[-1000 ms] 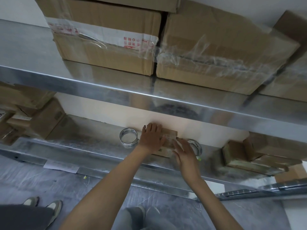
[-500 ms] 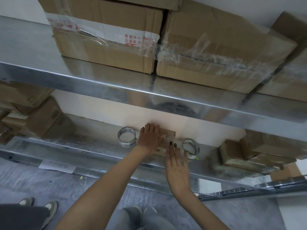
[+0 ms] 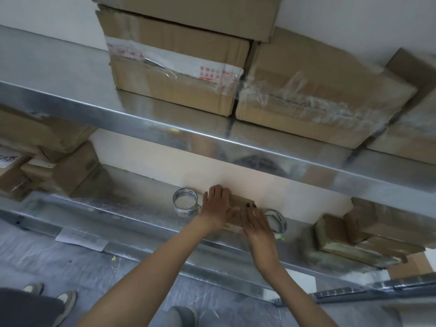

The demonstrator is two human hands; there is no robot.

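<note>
Hands (image 3: 218, 207) (image 3: 258, 227) 2, box (image 3: 238, 200) 1, tape rolls (image 3: 186, 210) (image 3: 282, 221) 2

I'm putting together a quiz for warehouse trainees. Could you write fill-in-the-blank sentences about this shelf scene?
1. The left hand and the right hand rest on the small box, made of ____.
2. One tape roll lies left of the box; a second tape roll lies to its ____.
3. The box sits on the lower shelf, which is shiny ____.
4. The large cartons stand on the upper shelf, ____ the hands.

Missing words: cardboard; right; metal; above.
</note>
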